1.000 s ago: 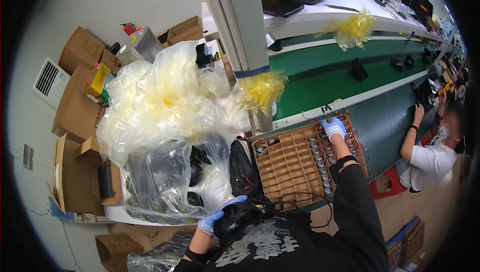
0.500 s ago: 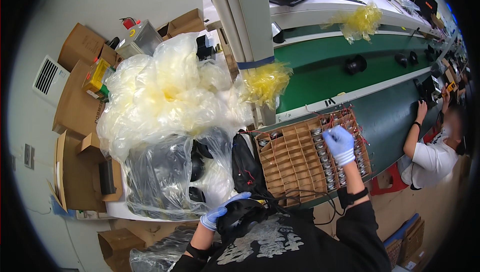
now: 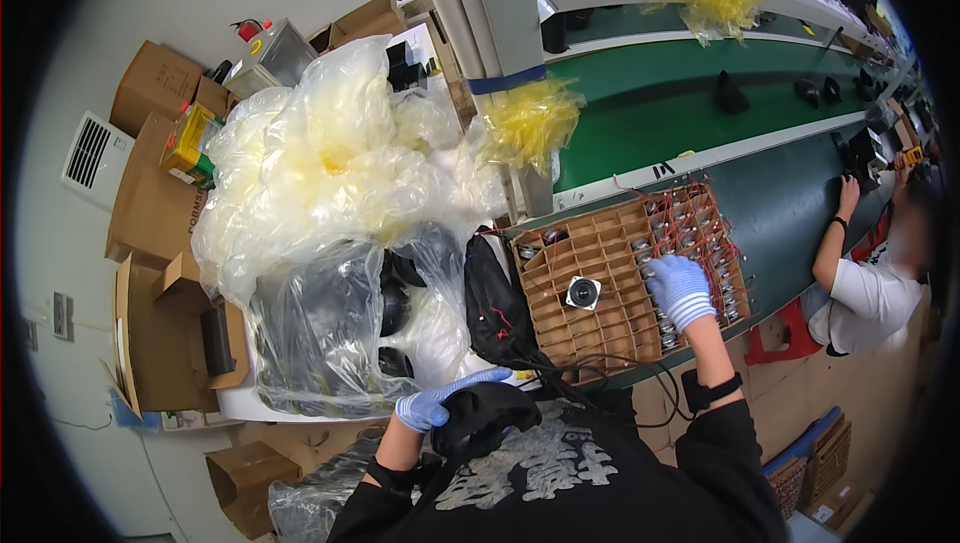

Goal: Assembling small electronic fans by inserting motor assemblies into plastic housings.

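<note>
My left hand (image 3: 425,410), in a blue glove with a white striped cuff, is closed on a curved black plastic housing (image 3: 487,415) held against my front. My right hand (image 3: 682,290), gloved alike, is over the filled right part of a cardboard divider box (image 3: 560,328). Its fingers are bent down at the row of small metal speakers (image 3: 662,326); their tips and anything between them are hidden. One square-framed speaker (image 3: 583,292) with a black round cone lies face up on top of the dividers. Thin red wires (image 3: 712,233) trail over the speakers.
Clear plastic bags (image 3: 310,163) are heaped on the left, with bagged black parts (image 3: 320,328) before them. A black bag (image 3: 492,308) and cables lie beside the divider box. Beyond it runs a green conveyor (image 3: 640,133) with black housings. At right a co-worker (image 3: 870,288) handles a part.
The square-framed speaker now lies on the dividers, where none lay before. My right hand has moved from above the box down to the speakers. The view has shifted slightly.
</note>
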A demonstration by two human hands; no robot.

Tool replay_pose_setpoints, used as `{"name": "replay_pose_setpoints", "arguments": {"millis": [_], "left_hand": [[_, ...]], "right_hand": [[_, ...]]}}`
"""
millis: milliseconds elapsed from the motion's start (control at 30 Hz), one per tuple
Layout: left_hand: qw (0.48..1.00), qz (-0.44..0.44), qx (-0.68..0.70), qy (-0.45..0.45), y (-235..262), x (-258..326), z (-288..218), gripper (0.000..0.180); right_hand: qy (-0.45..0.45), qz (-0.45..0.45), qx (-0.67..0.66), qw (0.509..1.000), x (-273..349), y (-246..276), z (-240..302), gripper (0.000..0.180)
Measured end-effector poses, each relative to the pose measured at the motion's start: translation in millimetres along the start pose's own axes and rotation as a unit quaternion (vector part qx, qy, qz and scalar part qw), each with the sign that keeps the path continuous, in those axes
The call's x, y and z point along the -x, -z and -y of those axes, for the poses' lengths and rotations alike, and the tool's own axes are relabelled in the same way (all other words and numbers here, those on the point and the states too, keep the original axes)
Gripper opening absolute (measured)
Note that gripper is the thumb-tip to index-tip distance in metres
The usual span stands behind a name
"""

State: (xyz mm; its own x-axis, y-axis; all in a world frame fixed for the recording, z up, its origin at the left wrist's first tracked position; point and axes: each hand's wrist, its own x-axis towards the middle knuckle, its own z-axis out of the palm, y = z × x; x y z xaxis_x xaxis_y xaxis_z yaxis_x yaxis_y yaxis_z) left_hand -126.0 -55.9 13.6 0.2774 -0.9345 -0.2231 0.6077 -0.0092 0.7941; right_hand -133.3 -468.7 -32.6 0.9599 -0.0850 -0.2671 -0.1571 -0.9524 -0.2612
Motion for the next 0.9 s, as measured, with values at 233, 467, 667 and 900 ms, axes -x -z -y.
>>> {"name": "replay_pose_setpoints", "arguments": {"millis": [233, 467, 667, 900], "left_hand": [[0.999, -0.022, -0.027, -0.029, 0.0, 4.2, 8.5, 0.117], [0.996, -0.051, 0.044, -0.050, -5.3, 14.3, 17.7, 0.116], [0.910, -0.048, 0.392, -0.128, -14.7, 24.3, 47.8, 0.101], [0.882, -0.128, 0.389, -0.236, -3.5, 4.6, 29.1, 0.109]], "right_hand": [[0.141, 0.012, 0.012, 0.990, -19.8, -26.4, 82.8, 0.074], [0.144, -0.005, -0.036, 0.989, -38.3, -33.9, 88.8, 0.039], [0.003, 0.101, -0.893, 0.439, 6.1, 51.5, 103.8, 0.049], [0.132, 0.364, -0.755, 0.529, 88.5, 35.0, 138.6, 0.064]]}}
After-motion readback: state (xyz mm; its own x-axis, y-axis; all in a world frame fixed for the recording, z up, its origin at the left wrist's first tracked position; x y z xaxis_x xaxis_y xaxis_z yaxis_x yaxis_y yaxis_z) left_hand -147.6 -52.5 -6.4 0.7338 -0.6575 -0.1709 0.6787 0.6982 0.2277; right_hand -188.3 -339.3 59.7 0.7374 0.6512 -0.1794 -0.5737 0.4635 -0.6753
